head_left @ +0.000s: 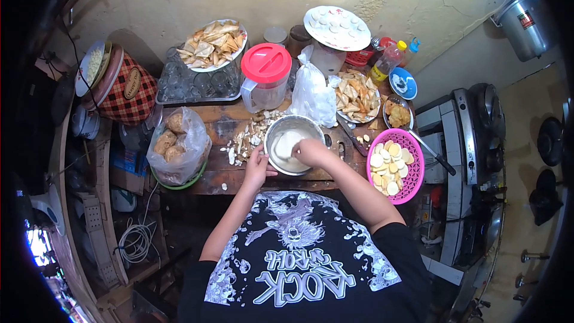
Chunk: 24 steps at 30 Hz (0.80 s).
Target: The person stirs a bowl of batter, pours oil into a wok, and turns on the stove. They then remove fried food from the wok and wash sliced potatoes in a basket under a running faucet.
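A round metal pot (274,166) stands near the front edge of the wooden table, with a pale, creamy mixture (288,142) inside. My left hand (259,164) grips the pot's left rim, thumb and fingers pressed to it. Inside the right part of the pot is my right hand (309,153), its fingers bent down together at the mixture; what they hold, if anything, is hidden. Chopped pale pieces (244,143) lie scattered left of the pot. A pink basket (417,173) of round pale slices (391,161) stands to the right.
A red-lidded jug (266,81) and a white plastic bag (311,93) stand behind the pot. Plates of folded pastries (209,45) are at the back left and right. A knife (353,136) lies right of the pot. A bag of brown round items (170,143) sits left.
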Tool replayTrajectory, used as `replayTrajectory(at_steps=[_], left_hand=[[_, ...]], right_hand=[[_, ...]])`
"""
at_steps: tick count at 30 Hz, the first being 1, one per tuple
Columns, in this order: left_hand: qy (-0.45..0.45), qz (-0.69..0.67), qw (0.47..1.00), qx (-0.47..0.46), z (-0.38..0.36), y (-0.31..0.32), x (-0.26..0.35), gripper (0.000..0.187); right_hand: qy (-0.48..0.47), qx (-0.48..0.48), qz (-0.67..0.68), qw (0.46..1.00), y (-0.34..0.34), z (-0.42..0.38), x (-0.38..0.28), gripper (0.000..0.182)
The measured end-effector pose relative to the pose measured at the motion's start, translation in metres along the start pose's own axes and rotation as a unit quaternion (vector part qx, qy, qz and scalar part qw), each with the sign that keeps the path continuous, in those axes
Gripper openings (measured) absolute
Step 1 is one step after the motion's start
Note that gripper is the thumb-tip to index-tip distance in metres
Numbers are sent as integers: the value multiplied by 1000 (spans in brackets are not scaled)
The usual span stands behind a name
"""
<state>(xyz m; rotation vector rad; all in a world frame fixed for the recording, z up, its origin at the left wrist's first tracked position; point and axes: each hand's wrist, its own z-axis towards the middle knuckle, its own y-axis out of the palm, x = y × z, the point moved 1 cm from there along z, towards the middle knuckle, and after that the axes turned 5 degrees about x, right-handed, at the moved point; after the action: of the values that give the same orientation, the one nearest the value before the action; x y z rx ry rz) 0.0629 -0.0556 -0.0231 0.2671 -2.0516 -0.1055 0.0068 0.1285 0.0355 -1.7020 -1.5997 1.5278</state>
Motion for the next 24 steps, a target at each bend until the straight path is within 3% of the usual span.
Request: replayTrajectory(at_steps=[4, 8, 9, 13, 16, 17, 20, 22, 24], left_hand=[[9, 4, 1000, -3, 0, 0, 0, 36], [-7, 12, 1000, -4, -3, 0, 2, 36], [-5, 16, 1000, -2, -3, 0, 1, 36], [-5, 19, 1000, -1, -2, 1, 1, 36], [6, 4, 1000, 3, -1, 1, -2, 35], [6, 6, 1000, 4, 0, 2, -2, 35], [-1, 14, 1000, 5, -2, 1, -2, 35], [-8, 16, 1000, 3, -3, 2, 2, 36], [0, 15, 1000, 2, 0, 1, -1, 35]], right_hand=[[66, -7, 12, 998, -14, -11, 7, 20], [103, 140, 78, 982, -9, -2, 3, 22], [74, 149, 105, 980, -3, 2, 0, 22], [29, -5, 52, 998, -1, -11, -9, 22], [71, 15, 70, 995, -26, -17, -11, 21], [56, 87, 53, 993, -25, -13, -10, 20], [20, 71, 29, 997, -17, -2, -10, 20], [-1, -23, -63, 998, -5, 0, -15, 18], [11, -12, -122, 992, -2, -4, -16, 18]])
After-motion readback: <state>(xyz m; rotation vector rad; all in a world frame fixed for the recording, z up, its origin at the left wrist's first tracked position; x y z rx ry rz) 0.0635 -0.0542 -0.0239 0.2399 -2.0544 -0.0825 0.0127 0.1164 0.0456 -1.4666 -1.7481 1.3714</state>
